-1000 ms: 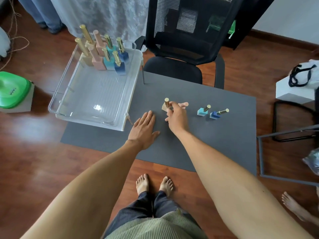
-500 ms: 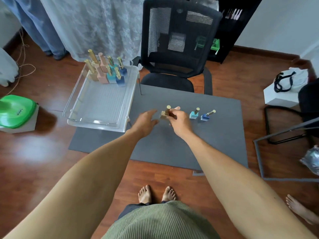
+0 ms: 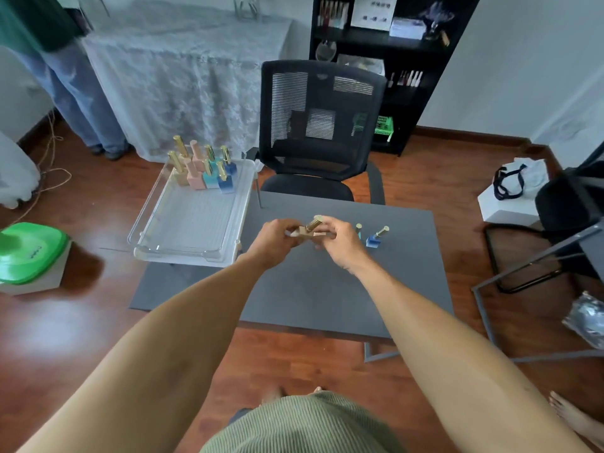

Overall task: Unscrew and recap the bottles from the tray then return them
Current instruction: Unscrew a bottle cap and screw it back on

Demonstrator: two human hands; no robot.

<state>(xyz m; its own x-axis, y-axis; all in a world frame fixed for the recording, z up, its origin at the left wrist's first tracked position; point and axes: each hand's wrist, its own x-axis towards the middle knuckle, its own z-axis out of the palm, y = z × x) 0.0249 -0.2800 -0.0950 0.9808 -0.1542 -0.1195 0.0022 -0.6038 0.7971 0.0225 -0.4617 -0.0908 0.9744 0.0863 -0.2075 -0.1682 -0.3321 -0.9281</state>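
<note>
A tan bottle [image 3: 306,233] with a gold cap is lifted above the grey table [image 3: 408,289], tilted. My left hand [image 3: 276,238] grips its square base. My right hand [image 3: 336,241] holds it from the right, fingers around the gold cap. On the table behind my right hand stand a teal bottle [image 3: 359,229], mostly hidden, and a dark blue bottle [image 3: 375,238]. The clear tray [image 3: 183,253] lies at the table's left end, with several tan, pink, teal and blue bottles [image 3: 202,170] clustered in its far corner.
A black mesh office chair [image 3: 322,132] stands behind the table. A green-lidded object [image 3: 29,251] sits on the floor at left, a white box with a black strap [image 3: 511,194] at right. A person in jeans [image 3: 81,103] stands at the far left.
My left hand rose from lying flat on the table and took hold of the tan bottle's base. Both hands lifted the bottle off the table. The camera tilted up.
</note>
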